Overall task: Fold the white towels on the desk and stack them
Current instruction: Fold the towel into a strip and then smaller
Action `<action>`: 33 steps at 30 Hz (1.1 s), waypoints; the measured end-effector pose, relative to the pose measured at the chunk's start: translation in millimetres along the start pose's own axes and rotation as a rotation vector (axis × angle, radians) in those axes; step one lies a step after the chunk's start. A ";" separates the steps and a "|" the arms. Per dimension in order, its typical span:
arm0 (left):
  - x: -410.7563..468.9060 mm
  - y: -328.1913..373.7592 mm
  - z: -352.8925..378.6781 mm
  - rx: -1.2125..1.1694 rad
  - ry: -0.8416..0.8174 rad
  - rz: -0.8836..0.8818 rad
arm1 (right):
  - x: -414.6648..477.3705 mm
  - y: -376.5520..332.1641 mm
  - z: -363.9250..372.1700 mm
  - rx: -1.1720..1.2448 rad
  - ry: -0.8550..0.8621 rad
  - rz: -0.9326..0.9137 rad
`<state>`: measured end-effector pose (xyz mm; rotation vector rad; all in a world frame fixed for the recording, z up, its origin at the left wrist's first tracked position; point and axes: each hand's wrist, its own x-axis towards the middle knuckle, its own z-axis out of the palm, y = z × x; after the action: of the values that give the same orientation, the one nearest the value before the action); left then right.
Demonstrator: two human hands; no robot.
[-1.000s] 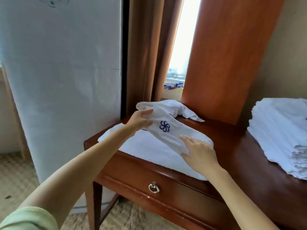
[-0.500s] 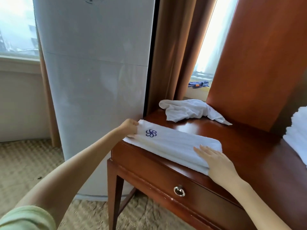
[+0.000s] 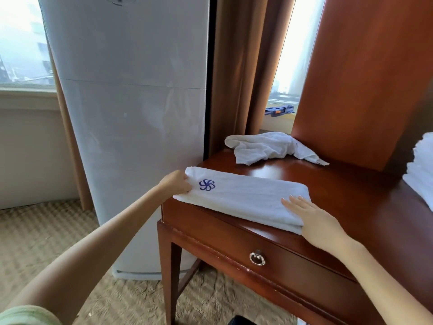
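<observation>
The folded towel lay along the surface's front edge, long axis left to right; the left hand pinched its left end with curled fingers; the right hand pressed flat, fingers straight, on the opposite end.

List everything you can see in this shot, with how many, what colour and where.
folded towel: one, white with a blue flower mark, front left of the desk
crumpled towel: one, white, back of the desk
towel stack: one, white, right edge, partly out of view
desk: one, reddish-brown wood, centre right
ring pull: one, silver, on the drawer
tall unit: one, white, left of the desk
curtains: two, brown, either side of the tall unit
blue item: one, behind the crumpled towel
carpet: beige, patterned, under the desk
left hand: pinches the folded towel's left end
right hand: flat on its right end
</observation>
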<state>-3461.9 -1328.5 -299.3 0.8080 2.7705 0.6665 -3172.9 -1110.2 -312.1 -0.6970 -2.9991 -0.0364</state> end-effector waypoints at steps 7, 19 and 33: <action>-6.9 52.6 21.9 0.220 0.214 0.404 | 31.3 -16.4 -38.9 0.506 -0.099 -0.106; 1.8 47.8 62.2 0.309 0.025 0.307 | 54.2 0.6 21.2 0.193 -0.045 0.214; 25.1 15.1 28.7 0.186 0.047 -0.197 | 32.2 22.4 -1.3 0.543 -0.008 0.619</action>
<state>-3467.6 -1292.8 -318.7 0.5463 2.9361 0.4028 -3191.8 -1076.0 -308.4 -1.4644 -2.4626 0.7633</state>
